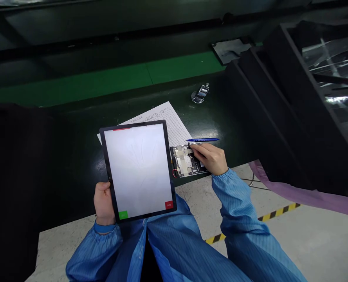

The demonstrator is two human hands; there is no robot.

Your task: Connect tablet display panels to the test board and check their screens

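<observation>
My left hand [103, 201] grips the lower left edge of a tablet screen [141, 168], its thumb on the black frame. The screen glows white, with a green box at the bottom left and a red one at the bottom right. Close against the tablet's right side lies an open circuit board assembly [185, 160] with strips of tape, and red wires at its lower left. My right hand [210, 156] rests over the assembly's right part, fingers pinched together at its upper edge. A small dark piece shows by the fingertips, but what they hold is unclear.
A printed form [175, 127] lies partly beneath the tablet, and a blue pen [203, 140] lies above my right hand. Farther back stands a small metal counter [201, 93]. Black foam blocks [267, 105] crowd the right side; a flat grey panel [231, 51] lies at the back.
</observation>
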